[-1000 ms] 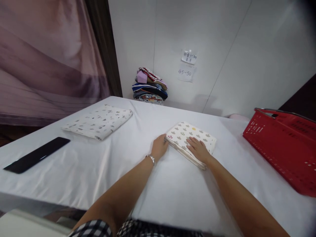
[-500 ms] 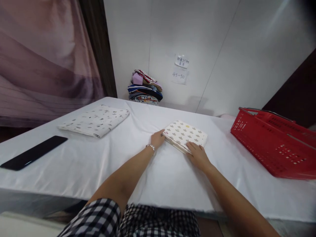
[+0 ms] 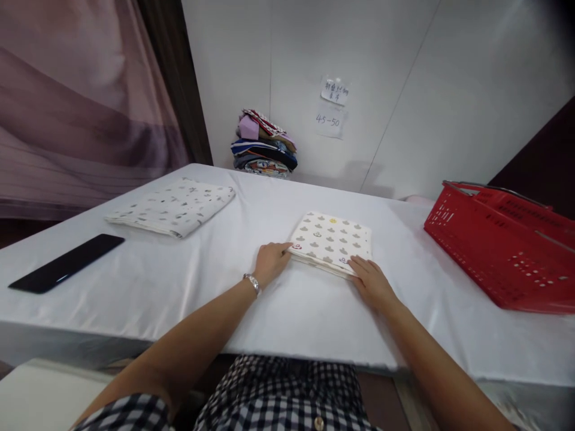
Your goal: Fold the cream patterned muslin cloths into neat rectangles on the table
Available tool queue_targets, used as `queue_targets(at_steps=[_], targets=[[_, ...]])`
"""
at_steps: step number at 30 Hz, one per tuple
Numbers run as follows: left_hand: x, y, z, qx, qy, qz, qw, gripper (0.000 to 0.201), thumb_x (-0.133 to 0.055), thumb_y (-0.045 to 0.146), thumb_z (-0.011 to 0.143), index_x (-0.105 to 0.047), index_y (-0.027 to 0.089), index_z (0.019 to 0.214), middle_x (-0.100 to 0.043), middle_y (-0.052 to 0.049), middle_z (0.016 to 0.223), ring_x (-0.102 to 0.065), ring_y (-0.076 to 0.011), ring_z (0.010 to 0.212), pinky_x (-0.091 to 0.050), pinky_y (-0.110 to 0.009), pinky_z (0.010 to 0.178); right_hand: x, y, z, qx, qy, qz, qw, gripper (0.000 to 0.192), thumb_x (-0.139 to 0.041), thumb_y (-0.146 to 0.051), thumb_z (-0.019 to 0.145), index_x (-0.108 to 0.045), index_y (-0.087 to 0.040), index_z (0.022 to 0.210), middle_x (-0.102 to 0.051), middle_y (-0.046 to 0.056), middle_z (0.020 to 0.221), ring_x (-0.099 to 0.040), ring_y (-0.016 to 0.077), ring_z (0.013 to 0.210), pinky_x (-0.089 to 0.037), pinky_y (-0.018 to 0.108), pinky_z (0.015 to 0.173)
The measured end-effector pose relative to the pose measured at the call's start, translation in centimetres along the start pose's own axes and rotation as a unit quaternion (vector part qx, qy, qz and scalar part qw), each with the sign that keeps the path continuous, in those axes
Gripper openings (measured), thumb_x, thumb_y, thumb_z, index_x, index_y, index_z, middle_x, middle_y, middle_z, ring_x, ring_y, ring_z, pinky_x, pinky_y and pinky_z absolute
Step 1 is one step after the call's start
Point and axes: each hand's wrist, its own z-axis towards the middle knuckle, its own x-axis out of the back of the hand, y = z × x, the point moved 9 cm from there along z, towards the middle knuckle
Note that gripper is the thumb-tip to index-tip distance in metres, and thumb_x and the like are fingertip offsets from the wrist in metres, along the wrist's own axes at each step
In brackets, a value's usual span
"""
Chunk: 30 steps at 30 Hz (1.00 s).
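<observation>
A folded white cloth with small grey prints [image 3: 331, 242] lies flat on the white table [image 3: 251, 299] in front of me. My left hand [image 3: 269, 262], a bracelet on its wrist, pinches the cloth's near left corner. Fingers of my right hand [image 3: 372, 283] grip its near right corner. Both arms stretch forward over the table's front edge.
A second folded printed cloth [image 3: 175, 206] lies at the far left, with a long black flat object [image 3: 65, 270] nearer me on the left. A red plastic basket [image 3: 503, 242] stands on the right. Folded clothes [image 3: 264, 143] are stacked against the back wall under paper notes [image 3: 332, 108].
My right hand slid off the top of the cloth to its near right corner. The cloth has turned squarer to me and come closer. The view shifted.
</observation>
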Motion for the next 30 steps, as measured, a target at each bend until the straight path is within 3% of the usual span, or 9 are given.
queue_targets(at_steps=[4,7,11,14,19,25,30], targets=[[0.0,0.7,-0.2,-0.02,0.031,0.05,0.998,0.035,-0.048,0.019,0.078,-0.063,0.022,0.11,-0.065,-0.007,0.101,-0.054,-0.0246,0.098,-0.042,-0.038,0.083,0.3,-0.5,0.6,-0.013,0.006,-0.008,1.0,0.039,-0.037,-0.034,0.092,-0.053,-0.018,0.124,-0.052,0.011,0.131,-0.045,0.0251,0.123,-0.035,0.045,0.1],[0.1,2.5,-0.1,-0.092,0.058,0.046,0.993,0.044,-0.05,0.015,0.075,-0.055,0.021,0.118,-0.053,-0.009,0.124,-0.045,-0.0259,0.115,-0.039,-0.041,0.092,0.8,-1.0,1.2,-0.002,0.011,-0.006,1.0,0.037,-0.039,-0.033,0.092,-0.054,-0.019,0.123,-0.054,0.011,0.128,-0.048,0.0254,0.119,-0.037,0.045,0.098],[-0.9,6.0,0.0,-0.227,0.018,0.029,0.973,0.048,-0.049,0.013,0.076,-0.05,0.021,0.124,-0.047,-0.009,0.131,-0.04,-0.0235,0.122,-0.033,-0.041,0.1,1.6,-2.0,2.1,0.033,0.038,0.014,0.999,0.034,-0.04,-0.03,0.092,-0.055,-0.021,0.121,-0.055,0.01,0.127,-0.05,0.0245,0.115,-0.04,0.044,0.095],[-1.8,7.6,0.5,-0.277,-0.022,0.007,0.961,0.04,-0.052,0.016,0.078,-0.054,0.022,0.117,-0.053,-0.008,0.124,-0.046,-0.0222,0.115,-0.034,-0.04,0.098,2.0,-2.3,2.5,0.041,0.072,0.032,0.996,0.03,-0.04,-0.028,0.092,-0.059,-0.021,0.115,-0.059,0.009,0.12,-0.055,0.0232,0.108,-0.045,0.041,0.089],[-2.7,7.4,1.3,-0.288,-0.044,-0.044,0.955,0.027,-0.05,0.024,0.085,-0.057,0.024,0.112,-0.059,-0.005,0.116,-0.051,-0.02,0.109,-0.037,-0.039,0.095,1.9,-2.3,2.2,0.033,0.107,0.068,0.991,0.028,-0.041,-0.024,0.092,-0.059,-0.02,0.113,-0.063,0.009,0.108,-0.057,0.0217,0.098,-0.047,0.039,0.083],[-2.6,6.8,1.3,-0.299,-0.04,-0.077,0.95,0.029,-0.046,0.027,0.09,-0.053,0.024,0.118,-0.06,-0.006,0.114,-0.052,-0.0195,0.107,-0.038,-0.04,0.095,2.5,-1.8,1.7,0.021,0.164,0.087,0.982,0.028,-0.044,-0.023,0.091,-0.06,-0.023,0.113,-0.063,0.009,0.104,-0.057,0.0224,0.096,-0.048,0.039,0.081],[-2.3,6.9,1.1,-0.306,-0.034,-0.098,0.946,0.028,-0.052,0.033,0.088,-0.056,0.025,0.115,-0.061,-0.005,0.113,-0.052,-0.0194,0.107,-0.039,-0.039,0.094,2.3,-2.0,2.0,0.012,0.141,0.095,0.985,0.028,-0.044,-0.022,0.091,-0.06,-0.023,0.114,-0.063,0.009,0.1,-0.056,0.0221,0.094,-0.048,0.039,0.079]])
